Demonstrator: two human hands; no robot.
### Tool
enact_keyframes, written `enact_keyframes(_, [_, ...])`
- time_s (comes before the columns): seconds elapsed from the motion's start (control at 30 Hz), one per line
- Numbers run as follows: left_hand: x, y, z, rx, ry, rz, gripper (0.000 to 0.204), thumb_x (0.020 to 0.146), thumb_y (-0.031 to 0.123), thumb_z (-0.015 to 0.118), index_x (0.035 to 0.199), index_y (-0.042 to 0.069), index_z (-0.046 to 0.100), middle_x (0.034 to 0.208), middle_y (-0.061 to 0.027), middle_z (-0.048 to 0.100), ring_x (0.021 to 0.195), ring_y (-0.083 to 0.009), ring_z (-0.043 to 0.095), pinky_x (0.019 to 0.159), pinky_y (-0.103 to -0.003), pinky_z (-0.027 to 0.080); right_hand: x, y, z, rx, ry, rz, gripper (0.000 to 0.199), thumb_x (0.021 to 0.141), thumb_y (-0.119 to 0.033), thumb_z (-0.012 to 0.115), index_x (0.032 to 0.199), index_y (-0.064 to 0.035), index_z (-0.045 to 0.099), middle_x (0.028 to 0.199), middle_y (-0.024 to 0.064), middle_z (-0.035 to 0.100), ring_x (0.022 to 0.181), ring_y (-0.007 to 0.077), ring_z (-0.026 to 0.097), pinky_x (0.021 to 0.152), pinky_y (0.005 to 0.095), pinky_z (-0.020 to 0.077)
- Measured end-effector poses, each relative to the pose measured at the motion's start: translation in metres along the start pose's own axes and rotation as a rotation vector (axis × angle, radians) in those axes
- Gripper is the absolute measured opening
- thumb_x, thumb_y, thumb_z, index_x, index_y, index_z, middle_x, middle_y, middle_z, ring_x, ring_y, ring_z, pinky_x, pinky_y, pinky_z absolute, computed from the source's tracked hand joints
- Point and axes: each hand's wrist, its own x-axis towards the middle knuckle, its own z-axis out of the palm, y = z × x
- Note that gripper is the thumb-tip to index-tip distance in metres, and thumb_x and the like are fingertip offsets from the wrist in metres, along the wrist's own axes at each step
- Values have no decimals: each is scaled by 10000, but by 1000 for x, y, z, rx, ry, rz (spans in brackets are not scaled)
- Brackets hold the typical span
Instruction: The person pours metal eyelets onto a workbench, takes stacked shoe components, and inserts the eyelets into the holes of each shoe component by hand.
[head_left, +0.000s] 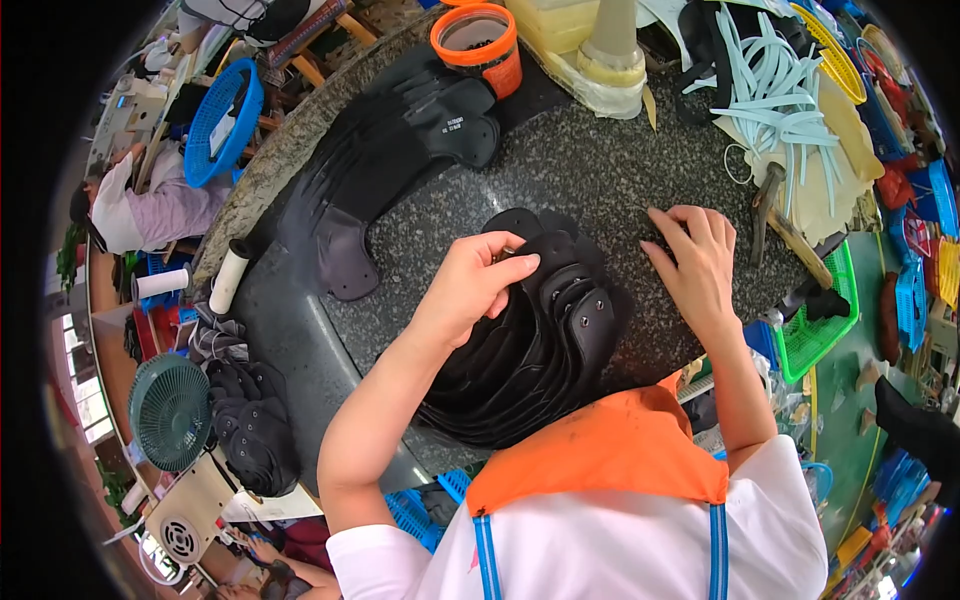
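Fingers of the left hand (480, 280) pinch black shoe-upper pieces (540, 330); at three o'clock, the right hand (695, 262) presses flat, fingers apart, on the granite table (590, 170).

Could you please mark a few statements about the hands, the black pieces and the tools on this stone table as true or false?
1. The left hand rests on the fanned stack of black pieces. True.
2. The right hand holds the hammer. False: the hammer lies apart to its right; the hand is pressed flat on the stone table.
3. The orange-rimmed pot stands at the far side of the table. True.
4. The green basket is full of black pieces. False: it looks nearly empty.
5. A second row of black pieces lies to the left of the stack. True.
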Motion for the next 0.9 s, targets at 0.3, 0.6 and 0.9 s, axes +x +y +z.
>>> enact_keyframes(0.3, [-1,8,-1,77,-33,-37,194,879,36,702,1054,-16,639,772,29,579,472,-3,414,420,-171,317,1,3,9,4,149,-138,150,753,-103,767,899,-116,731,889,5,615,936,234,576,987,436,400])
enact_keyframes(0.6, [-4,9,-1,-139,-219,-98,287,885,61,721,1149,-10,635,823,32,610,539,1,464,446,-153,346,21,-68,6,523,186,-244,196,733,-55,784,914,-124,760,824,9,585,731,180,589,691,307,465])
enact_keyframes(0.9, [1,-8,14,33,2,124,103,876,87,722,954,32,684,737,-7,654,583,-62,565,489,-205,406,12,-52,3,1035,-214,300,199,818,2,723,1013,-25,749,862,47,644,782,126,634,698,247,499])
